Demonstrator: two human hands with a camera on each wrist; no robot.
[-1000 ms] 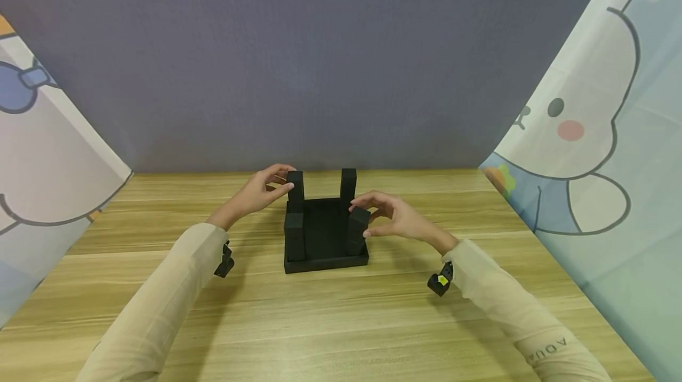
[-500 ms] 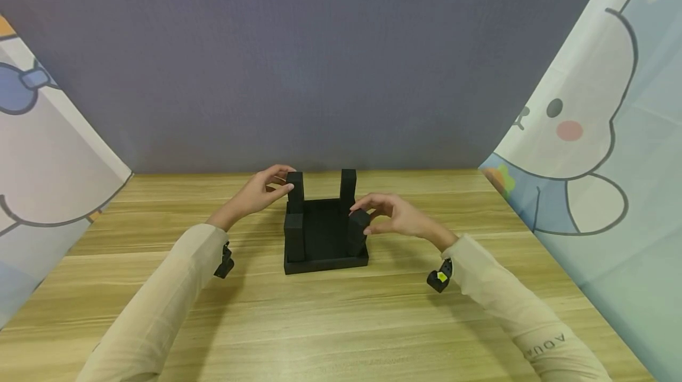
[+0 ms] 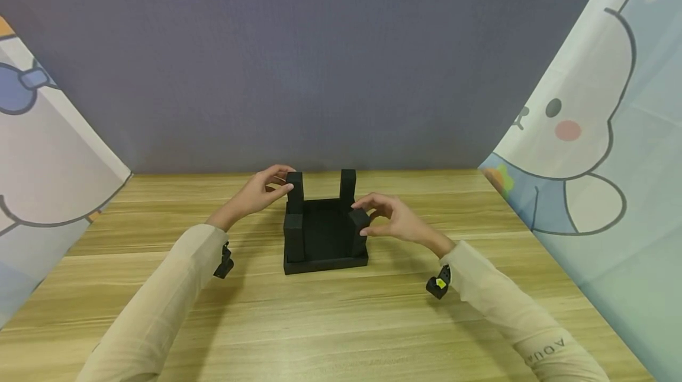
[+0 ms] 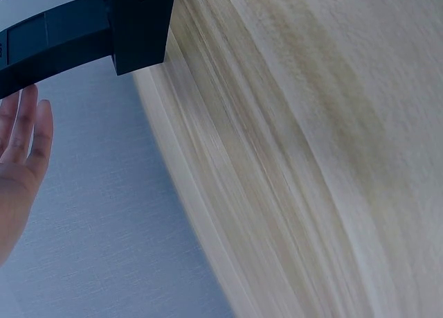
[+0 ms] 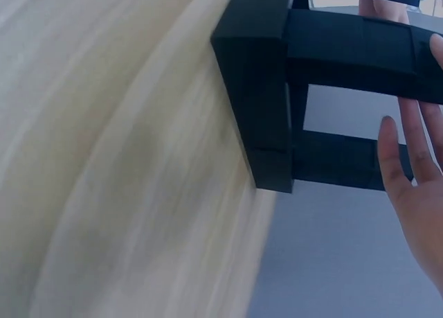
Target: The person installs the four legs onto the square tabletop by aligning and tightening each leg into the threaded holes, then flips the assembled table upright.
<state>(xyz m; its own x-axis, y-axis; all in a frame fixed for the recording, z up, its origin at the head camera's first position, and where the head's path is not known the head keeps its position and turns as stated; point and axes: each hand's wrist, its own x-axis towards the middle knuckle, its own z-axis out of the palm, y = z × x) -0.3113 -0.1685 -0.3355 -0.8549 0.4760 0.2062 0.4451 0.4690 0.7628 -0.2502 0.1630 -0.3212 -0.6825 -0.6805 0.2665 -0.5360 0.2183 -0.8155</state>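
A black square base point(image 3: 326, 265) with a low rim lies on the table, an upright black post at each corner. My left hand point(image 3: 256, 192) holds the top of the far left post point(image 3: 295, 199) between thumb and fingers. My right hand point(image 3: 396, 219) pinches the near right post point(image 3: 359, 244) near its top, thumb on the near side. The near left post point(image 3: 294, 241) and far right post point(image 3: 348, 185) stand untouched. In the right wrist view, faint seams cross the post point(image 5: 346, 44) by my fingers. The left wrist view shows my left fingers point(image 4: 43, 124) beside a post.
The pieces stand on a wooden table point(image 3: 341, 323), short of its far edge. A grey panel point(image 3: 309, 74) rises behind, and printed cloths point(image 3: 586, 133) hang at both sides. Each wrist carries a small black camera point(image 3: 438, 284).
The near right post has straightened slightly and its lower part has moved a little right under my right hand. The right thumb has shifted slightly left. My left hand has stayed in place.
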